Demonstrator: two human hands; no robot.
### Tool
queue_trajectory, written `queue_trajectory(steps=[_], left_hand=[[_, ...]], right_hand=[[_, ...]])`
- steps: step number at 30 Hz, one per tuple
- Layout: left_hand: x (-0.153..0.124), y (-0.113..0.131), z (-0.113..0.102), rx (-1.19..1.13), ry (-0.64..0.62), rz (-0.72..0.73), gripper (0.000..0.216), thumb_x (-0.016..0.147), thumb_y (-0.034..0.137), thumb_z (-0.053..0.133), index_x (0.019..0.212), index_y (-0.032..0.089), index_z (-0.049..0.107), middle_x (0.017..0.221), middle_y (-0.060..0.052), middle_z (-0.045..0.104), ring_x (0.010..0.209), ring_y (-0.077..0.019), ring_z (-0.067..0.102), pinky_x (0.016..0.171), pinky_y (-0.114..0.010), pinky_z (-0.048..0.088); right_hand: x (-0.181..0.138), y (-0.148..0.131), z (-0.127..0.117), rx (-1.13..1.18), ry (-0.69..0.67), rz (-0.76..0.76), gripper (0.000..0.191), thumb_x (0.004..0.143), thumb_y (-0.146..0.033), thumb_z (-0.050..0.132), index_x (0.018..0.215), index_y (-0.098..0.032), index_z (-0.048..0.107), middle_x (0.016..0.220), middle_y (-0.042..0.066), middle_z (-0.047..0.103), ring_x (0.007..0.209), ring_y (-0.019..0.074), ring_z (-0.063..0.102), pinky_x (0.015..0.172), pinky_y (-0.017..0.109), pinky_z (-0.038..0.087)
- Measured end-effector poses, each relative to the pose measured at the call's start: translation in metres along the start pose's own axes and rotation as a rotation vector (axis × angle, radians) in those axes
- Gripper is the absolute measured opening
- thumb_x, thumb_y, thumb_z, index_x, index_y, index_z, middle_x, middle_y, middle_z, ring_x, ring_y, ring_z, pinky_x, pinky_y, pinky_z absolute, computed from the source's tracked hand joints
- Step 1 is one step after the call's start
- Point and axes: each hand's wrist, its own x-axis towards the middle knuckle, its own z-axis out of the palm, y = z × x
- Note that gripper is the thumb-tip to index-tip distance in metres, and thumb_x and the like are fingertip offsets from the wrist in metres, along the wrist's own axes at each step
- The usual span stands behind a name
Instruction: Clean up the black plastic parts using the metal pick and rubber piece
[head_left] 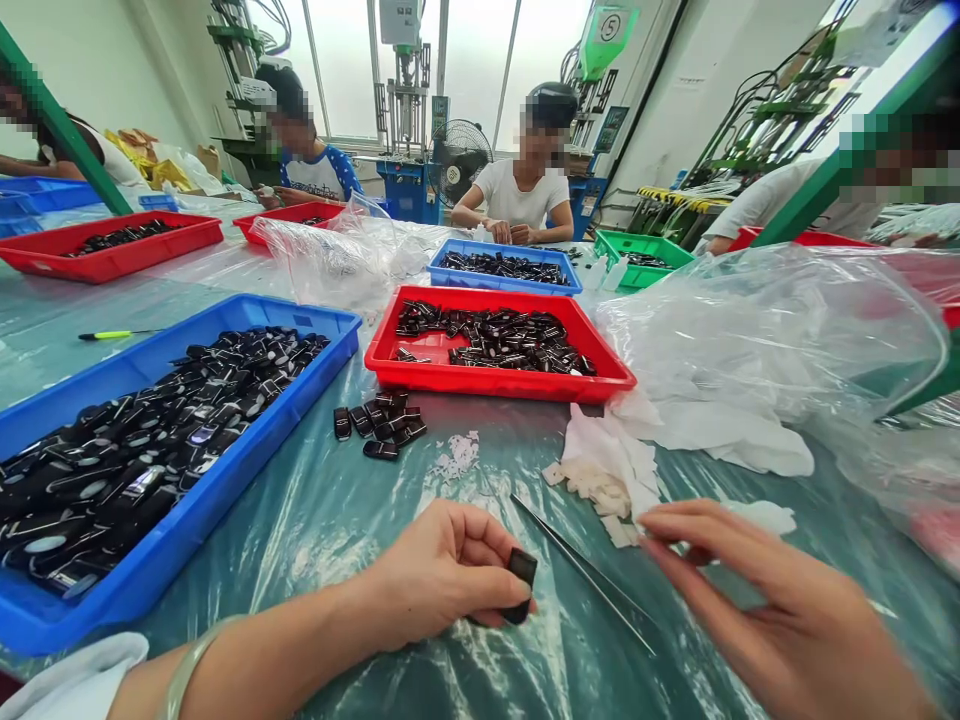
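Head view, the only one. Left hand rests on the desk near the front edge, fingers curled round a small black part pinched between thumb and forefinger, one end standing proud of the grip, probably so that the exposed face can be worked on. Right hand hovers just right of it, fingers stretched narrow, tips pinching at a small white scrap; whether it actually holds the scrap I cannot tell. A pair of tweezers lies flat on the desk between the two hands, within easy reach of either.

Just beyond the right hand: a heap of white paper bits, stock kept close to the fingers. A few loose black parts sit in a cluster in the middle of the desk, apart from the trays. Blue tray on the left, full of black parts; red tray further off, centre, thinly filled. The two trays look like separate batches, judged only from the layout.

Clear plastic sheeting covers the desk; crumpled clear bags lie to the right. Other people sit on the far side with their own trays.
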Motion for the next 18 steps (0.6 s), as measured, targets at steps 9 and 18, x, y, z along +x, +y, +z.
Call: queue_trajectory(steps=[9,18], left_hand=[[0.002,-0.005,0.0,0.201,0.058,0.099,0.015,0.058,0.019,0.069,0.071,0.012,0.063,0.057,0.002,0.057,0.052,-0.006,0.044,0.051,-0.019,0.032],[0.002,-0.011,0.001,0.287,0.039,0.045,0.016,0.06,0.019,0.064,0.074,0.012,0.062,0.052,0.004,0.052,0.046,-0.0074,0.047,0.047,-0.019,0.036]], right_hand=[[0.027,0.005,0.046,-0.127,-0.197,-0.1,0.024,0.086,-0.011,0.039,0.088,-0.02,0.061,0.078,0.005,0.061,0.069,0.0155,0.06,0.06,0.027,0.051],[0.037,0.0,0.071,-0.267,-0.263,-0.108,0.018,0.084,-0.009,0.048,0.074,-0.018,0.061,0.084,0.006,0.063,0.083,0.0221,0.054,0.069,0.035,0.039]])
